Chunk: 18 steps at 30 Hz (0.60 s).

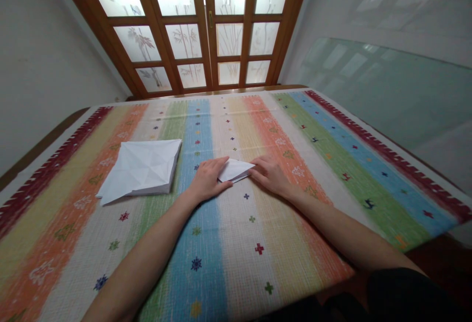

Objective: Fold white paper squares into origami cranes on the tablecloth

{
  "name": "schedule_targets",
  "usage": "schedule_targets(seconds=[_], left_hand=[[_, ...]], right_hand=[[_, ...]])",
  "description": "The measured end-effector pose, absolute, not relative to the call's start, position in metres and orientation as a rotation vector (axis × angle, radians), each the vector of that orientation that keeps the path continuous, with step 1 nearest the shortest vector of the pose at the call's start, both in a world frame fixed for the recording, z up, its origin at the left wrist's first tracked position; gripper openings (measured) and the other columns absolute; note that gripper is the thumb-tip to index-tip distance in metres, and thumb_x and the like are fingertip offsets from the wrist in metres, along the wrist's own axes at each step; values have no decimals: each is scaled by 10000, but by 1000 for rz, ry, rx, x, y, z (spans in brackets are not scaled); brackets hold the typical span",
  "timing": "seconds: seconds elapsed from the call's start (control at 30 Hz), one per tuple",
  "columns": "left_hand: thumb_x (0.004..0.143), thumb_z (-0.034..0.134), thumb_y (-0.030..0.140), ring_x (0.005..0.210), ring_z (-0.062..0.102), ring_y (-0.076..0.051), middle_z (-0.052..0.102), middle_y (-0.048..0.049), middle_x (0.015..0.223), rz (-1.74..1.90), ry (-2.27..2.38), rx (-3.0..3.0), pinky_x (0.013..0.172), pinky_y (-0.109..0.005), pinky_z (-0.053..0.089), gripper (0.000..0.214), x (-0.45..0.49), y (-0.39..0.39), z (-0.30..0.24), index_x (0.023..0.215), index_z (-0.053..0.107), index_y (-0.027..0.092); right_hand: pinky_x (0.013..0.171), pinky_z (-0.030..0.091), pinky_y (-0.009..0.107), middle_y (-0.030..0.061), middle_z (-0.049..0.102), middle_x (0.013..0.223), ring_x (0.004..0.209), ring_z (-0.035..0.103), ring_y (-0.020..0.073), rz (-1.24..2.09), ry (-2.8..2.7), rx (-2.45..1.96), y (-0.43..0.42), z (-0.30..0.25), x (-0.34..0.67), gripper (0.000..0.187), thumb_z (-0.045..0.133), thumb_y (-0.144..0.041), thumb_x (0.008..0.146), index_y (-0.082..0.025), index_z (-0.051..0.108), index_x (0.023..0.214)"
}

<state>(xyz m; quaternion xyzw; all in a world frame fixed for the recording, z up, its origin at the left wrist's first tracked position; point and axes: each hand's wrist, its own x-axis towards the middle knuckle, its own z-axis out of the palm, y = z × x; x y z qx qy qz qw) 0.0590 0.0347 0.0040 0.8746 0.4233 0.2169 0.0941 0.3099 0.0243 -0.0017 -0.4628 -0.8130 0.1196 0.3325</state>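
A small folded sheet of white paper (236, 168) lies on the striped tablecloth, between both hands. My left hand (211, 178) is closed on its left end, with the thumb at the near edge and the fingers over the far side. At the pointed right end, my right hand (271, 174) pinches the paper between thumb and fingers. The paper's layers stand slightly apart along the near right edge. To the left of my left hand rests a stack of white paper (171, 177), topped by a creased sheet (145, 164) whose near left corner hangs past the stack.
The table carries a colourful striped tablecloth (258, 273) with small printed figures. Wooden doors with frosted panes (191, 42) stand beyond the far edge. A pale glass panel (383, 91) leans along the right wall, and a white wall (47, 56) runs along the left.
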Motion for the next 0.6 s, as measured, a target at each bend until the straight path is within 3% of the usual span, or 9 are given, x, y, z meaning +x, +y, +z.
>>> schedule_targets(seconds=[0.17,0.43,0.6], left_hand=[[830,656,410,1040,580,-262,655,-74,1124,688,1257,2693,909,-437,448,277,57,34,4,1038,664,228],[939,478,409,839,615,-203,664,-78,921,632,1198,2804,749,-342,477,290,59,31,1,973,677,200],[939,456,255,812,615,-201,685,-79,897,630,1269,2903,708,-334,461,226,60,32,1,934,673,192]], right_hand=[[824,473,386,103,672,977,924,592,220,281,-2218,-1048,20,-2,307,211,489,-258,922,-187,686,936],[858,465,372,84,679,982,944,590,203,289,-2343,-839,13,1,290,198,490,-289,952,-201,668,961],[859,465,384,80,680,935,916,603,206,317,-2324,-775,10,2,289,166,513,-276,926,-194,656,909]])
